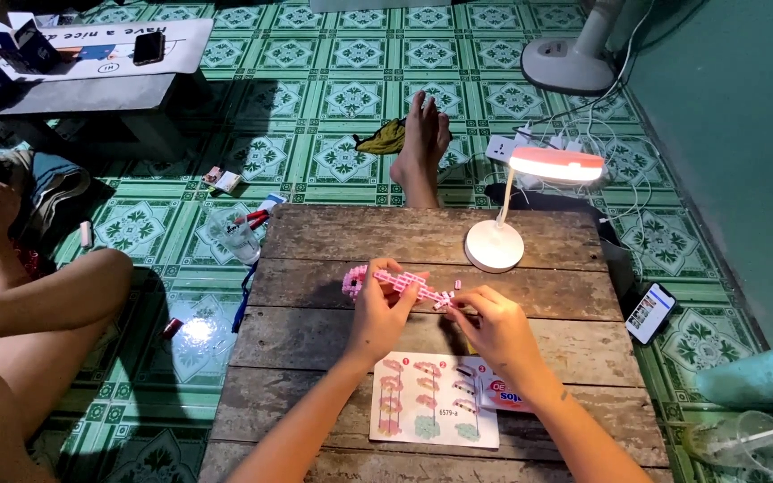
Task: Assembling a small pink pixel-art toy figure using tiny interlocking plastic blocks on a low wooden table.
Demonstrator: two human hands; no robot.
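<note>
Currently a long pink brick model (393, 283) is held above the middle planks of a wooden table (333, 344). The left hand (378, 309) is closed around the model near its rounded end, with the thumb seen on the near side and the fingers curled over the top. The right hand (492, 324) is pinched shut at the model's other end, where a small pale brick (445, 300) lies between its fingertips; whether that brick is already seated or only being offered up cannot be told.

For the step to be done well, the model would best be kept level and braced by the left hand close to the joint, since a long thin build is judged likely to bend or split if it is pressed far from its support. The small brick should be lined up square over the studs before any pressure is given, and pressed straight in by the right fingertips rather than at a slant.

Just below the fingers of both hands, one printed instruction sheet (434, 400) is laid flat, with one small packet (505, 392) tucked beside it under the right wrist. Beyond the right fingers one white desk lamp (519, 201) is lit. One tiny loose brick (457, 284) is seen just past the right fingertips. Off the table, right of the right hand, one phone (650, 312) is lying on the tiled floor.
</note>
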